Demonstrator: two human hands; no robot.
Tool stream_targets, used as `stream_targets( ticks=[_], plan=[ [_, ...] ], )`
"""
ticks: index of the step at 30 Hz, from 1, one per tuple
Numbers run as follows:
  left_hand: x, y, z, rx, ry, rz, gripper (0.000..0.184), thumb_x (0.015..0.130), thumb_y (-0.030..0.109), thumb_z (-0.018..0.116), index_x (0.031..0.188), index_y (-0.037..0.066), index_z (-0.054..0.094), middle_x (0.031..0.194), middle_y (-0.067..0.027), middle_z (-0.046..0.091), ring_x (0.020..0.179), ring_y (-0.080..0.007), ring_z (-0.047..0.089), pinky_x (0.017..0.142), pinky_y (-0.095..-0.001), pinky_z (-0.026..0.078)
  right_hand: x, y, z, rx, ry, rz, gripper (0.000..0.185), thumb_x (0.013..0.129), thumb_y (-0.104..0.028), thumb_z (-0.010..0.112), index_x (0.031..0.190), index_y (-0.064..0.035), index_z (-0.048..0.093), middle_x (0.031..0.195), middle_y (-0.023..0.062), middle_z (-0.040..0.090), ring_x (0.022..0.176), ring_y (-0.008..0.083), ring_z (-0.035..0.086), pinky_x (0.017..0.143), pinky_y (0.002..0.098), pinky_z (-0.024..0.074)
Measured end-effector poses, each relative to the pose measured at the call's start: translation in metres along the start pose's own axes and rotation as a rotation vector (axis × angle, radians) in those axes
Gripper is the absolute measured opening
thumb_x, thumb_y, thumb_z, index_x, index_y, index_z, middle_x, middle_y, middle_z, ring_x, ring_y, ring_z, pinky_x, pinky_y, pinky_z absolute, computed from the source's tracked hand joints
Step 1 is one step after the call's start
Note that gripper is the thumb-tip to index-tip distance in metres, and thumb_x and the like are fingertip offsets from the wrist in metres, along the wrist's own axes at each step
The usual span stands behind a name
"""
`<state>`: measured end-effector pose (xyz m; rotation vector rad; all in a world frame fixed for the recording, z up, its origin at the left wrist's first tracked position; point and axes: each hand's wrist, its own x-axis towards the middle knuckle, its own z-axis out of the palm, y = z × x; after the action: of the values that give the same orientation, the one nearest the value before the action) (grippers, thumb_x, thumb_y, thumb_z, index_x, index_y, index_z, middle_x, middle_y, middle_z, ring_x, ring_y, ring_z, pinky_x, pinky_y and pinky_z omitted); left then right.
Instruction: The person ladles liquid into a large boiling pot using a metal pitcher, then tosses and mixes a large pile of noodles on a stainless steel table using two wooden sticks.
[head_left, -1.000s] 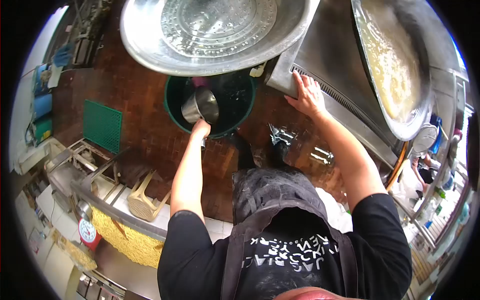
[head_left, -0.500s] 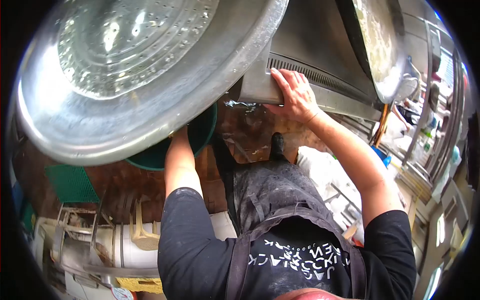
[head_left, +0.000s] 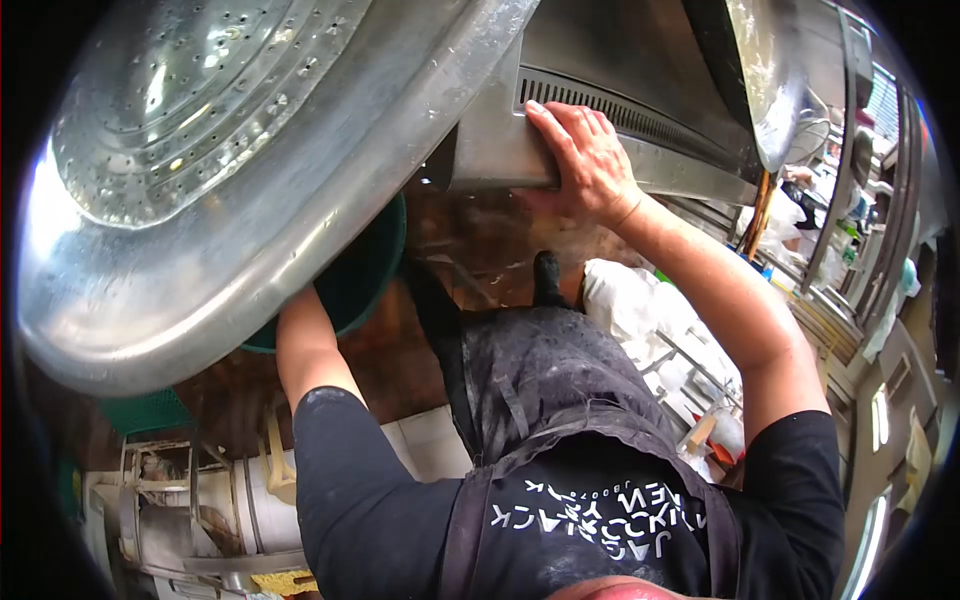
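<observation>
My left forearm reaches down into the green tub (head_left: pixel 375 270). The large metal pan (head_left: pixel 290 240) overlaps that arm's far end, so my left hand and anything in it are hidden. My right hand (head_left: pixel 585 160) rests on the corner of the steel counter (head_left: pixel 495 150), beside its slotted vent. The fingers on that side lie extended over the edge, with no loose object in them. Small holes dot the pan's inner part, which looks wet.
A second big pan (head_left: pixel 770 80) is at the upper right. White bags (head_left: pixel 625 300) lie right of my legs. A green crate (head_left: pixel 150 408) and a pale plastic stool (head_left: pixel 278 470) stand at lower left. Metal racks line the right side.
The view has shifted, and the pan covers more of the left side. My left hand, earlier holding a metal pot over the tub, has passed out of sight under the rim. My right hand stays on the counter.
</observation>
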<state>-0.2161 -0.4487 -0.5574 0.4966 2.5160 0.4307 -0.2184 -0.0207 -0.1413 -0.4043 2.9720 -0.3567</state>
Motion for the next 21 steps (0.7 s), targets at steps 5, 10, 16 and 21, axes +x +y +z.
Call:
stream_targets(
  ticks=[5,10,16,21],
  plan=[
    [-0.064,-0.001,-0.056,-0.192,0.032,-0.060,0.046,0.086,0.024,0.064,0.125,0.001,0.058,0.119,-0.0282,0.064,0.111,-0.0460,0.061,0.092,-0.0511,0.051,-0.003,-0.005,-0.007,-0.024,0.000,0.033,0.094,0.067,-0.039,0.084,0.146,-0.0093,0.043,0.123,0.0153,0.054,0.110,0.0344,0.055,0.099,0.0462,0.0431],
    [-0.136,0.055,-0.154,-0.387,-0.081,-0.326,0.040,0.074,0.017,0.074,0.109,-0.001,0.064,0.099,-0.0283,0.068,0.101,-0.0467,0.064,0.082,-0.0497,0.052,-0.010,-0.005,-0.012,-0.012,0.051,0.003,0.092,0.070,-0.041,0.083,0.146,-0.0083,0.044,0.122,0.0152,0.055,0.110,0.0342,0.055,0.099,0.0455,0.0433],
    [-0.222,0.122,-0.189,-0.653,-0.009,-0.457,0.038,0.076,0.018,0.072,0.107,-0.002,0.061,0.088,-0.0206,0.068,0.079,-0.0298,0.067,0.074,-0.0419,0.052,-0.020,-0.002,-0.017,-0.048,0.063,-0.020,0.088,0.078,-0.047,0.076,0.148,-0.0089,0.039,0.117,0.0149,0.055,0.109,0.0325,0.055,0.097,0.0454,0.0436],
    [-0.280,0.233,-0.253,-0.868,0.017,-0.478,0.032,0.080,0.014,0.075,0.102,0.001,0.056,0.064,-0.0042,0.054,0.048,-0.0149,0.053,0.045,-0.0340,0.044,-0.032,0.003,-0.028,0.076,0.078,-0.038,0.090,0.076,-0.041,0.079,0.150,-0.0103,0.037,0.130,0.0150,0.054,0.123,0.0325,0.052,0.103,0.0473,0.0409]
  ],
)
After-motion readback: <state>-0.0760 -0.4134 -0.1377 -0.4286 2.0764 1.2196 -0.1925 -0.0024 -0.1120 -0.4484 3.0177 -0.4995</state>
